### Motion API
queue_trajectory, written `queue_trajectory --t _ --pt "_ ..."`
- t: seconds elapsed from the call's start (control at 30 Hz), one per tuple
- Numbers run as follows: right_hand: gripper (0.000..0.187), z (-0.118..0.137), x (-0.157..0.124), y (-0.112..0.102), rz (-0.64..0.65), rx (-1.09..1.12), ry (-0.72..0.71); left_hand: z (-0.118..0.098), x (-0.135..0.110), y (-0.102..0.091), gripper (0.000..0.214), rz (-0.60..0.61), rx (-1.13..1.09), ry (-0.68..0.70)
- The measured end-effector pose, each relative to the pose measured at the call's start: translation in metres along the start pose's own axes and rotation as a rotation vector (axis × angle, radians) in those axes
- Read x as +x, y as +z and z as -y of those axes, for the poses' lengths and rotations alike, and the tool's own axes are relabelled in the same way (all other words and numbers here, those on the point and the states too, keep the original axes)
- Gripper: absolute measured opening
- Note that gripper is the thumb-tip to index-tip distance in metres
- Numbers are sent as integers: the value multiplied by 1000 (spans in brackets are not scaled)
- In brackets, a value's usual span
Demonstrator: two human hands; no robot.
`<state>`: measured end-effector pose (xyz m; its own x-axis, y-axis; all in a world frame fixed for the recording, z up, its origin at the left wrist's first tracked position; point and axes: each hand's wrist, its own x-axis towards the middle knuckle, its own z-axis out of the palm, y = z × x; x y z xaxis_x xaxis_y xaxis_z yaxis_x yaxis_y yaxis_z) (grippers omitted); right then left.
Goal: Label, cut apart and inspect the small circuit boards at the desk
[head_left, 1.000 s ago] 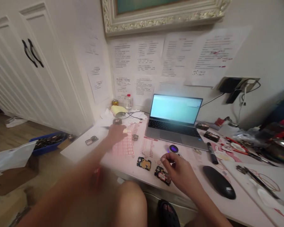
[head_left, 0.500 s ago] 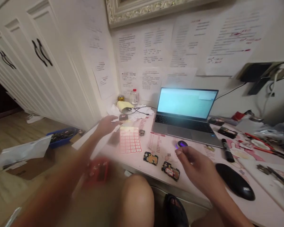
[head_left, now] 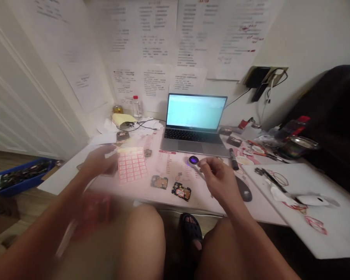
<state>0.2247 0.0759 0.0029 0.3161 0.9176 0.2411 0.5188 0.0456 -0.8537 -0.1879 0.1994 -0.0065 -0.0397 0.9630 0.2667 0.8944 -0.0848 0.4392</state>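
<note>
My left hand (head_left: 100,159) hovers at the left edge of a sheet of red-gridded labels (head_left: 132,166), fingers stretched and apart, holding nothing that I can see. Behind it lies a small dark block (head_left: 123,135). My right hand (head_left: 217,175) is closed in a pinch beside a small round black-rimmed thing with a purple centre (head_left: 193,159). A pale thin streak runs from that thing towards the fingers, like a handle. Two small phone circuit boards, one paler and blurred (head_left: 159,182) and one darker (head_left: 181,191), lie near the desk's front edge.
An open laptop (head_left: 195,140) stands at the back. Right of my right hand are a black mouse (head_left: 244,188), a black marker (head_left: 233,159) and a white board (head_left: 317,233) with tools. A clear bottle (head_left: 137,107) stands back left; a blue bin (head_left: 26,177) is on the floor.
The view has swung right. My left hand has drawn back from the dark block towards the label sheet. My right hand has shifted slightly right relative to the boards, still pinched.
</note>
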Motion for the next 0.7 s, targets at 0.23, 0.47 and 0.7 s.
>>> queue_trajectory --t 0.23,0.47,0.7 --pt "33 -2 0 1 -25 -53 -37 2 -6 4 49 -1 8 11" --pt "29 -4 -2 1 -23 -39 17 3 -9 0 41 -61 -5 -20" --pt "33 -9 -2 5 -61 -18 6 4 -13 -4 39 -93 -58 -44"
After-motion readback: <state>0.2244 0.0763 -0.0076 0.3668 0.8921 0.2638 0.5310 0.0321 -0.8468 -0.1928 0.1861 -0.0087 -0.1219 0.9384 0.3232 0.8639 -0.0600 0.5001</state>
